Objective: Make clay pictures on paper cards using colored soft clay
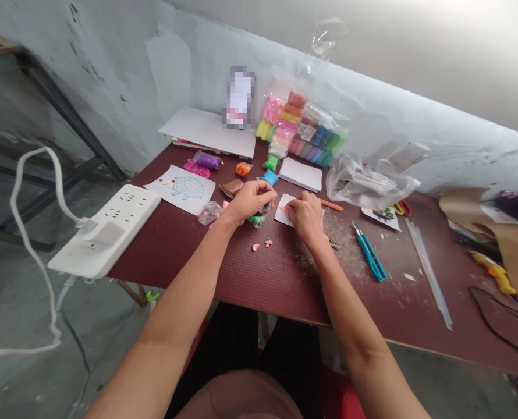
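right hand (pixel 307 218) pinched closed on small pink clay bit (pixel 283 208), lying on white card (pixel 284 215) atop maroon table (pixel 259 285); left hand (pixel 250 201) curled closed just beside, contents hidden; light fingertip pressure advisable, card kept steady.

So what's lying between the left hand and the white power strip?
The head view shows a paper hedgehog drawing and a small clear bag of clay between the left hand and the power strip.
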The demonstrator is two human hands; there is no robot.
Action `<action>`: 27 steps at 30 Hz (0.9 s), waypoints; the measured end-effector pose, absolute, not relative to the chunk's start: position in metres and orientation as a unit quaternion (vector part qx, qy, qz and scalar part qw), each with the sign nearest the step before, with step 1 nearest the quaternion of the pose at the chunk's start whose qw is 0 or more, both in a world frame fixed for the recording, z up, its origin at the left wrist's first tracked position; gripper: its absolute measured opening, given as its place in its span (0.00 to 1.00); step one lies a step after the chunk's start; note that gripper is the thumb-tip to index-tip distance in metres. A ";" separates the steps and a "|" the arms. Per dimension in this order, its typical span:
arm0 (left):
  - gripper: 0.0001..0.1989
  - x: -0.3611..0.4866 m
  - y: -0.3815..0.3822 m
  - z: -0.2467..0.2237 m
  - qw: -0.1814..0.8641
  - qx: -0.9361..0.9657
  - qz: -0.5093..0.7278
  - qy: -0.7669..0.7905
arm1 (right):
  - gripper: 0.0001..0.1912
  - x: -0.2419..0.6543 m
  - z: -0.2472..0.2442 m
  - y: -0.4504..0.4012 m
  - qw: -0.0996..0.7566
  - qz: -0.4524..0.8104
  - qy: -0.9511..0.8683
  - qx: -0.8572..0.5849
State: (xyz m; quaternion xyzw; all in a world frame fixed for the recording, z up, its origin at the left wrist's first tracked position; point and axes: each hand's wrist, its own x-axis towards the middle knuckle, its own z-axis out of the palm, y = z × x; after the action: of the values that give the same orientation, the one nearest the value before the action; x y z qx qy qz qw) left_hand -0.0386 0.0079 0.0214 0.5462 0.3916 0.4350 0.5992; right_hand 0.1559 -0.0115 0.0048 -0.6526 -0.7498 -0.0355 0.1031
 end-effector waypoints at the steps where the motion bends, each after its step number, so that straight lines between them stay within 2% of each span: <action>1: 0.06 -0.039 0.008 0.022 0.599 0.545 0.436 0.392 | 0.19 0.155 0.006 -0.012 0.094 -0.035 -0.750 -0.654; 5: 0.06 -0.038 0.008 0.021 0.600 0.544 0.436 0.392 | 0.20 0.153 0.008 -0.015 0.078 -0.039 -0.756 -0.648; 27: 0.06 -0.038 0.008 0.019 0.597 0.549 0.429 0.398 | 0.20 0.158 0.011 -0.023 0.118 -0.028 -0.750 -0.650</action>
State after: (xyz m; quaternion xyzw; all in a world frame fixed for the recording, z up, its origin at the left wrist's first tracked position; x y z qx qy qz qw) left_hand -0.0384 0.0084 0.0189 0.5492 0.3977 0.4292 0.5967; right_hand 0.1580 -0.0232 0.0112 -0.6502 -0.7501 -0.0281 0.1176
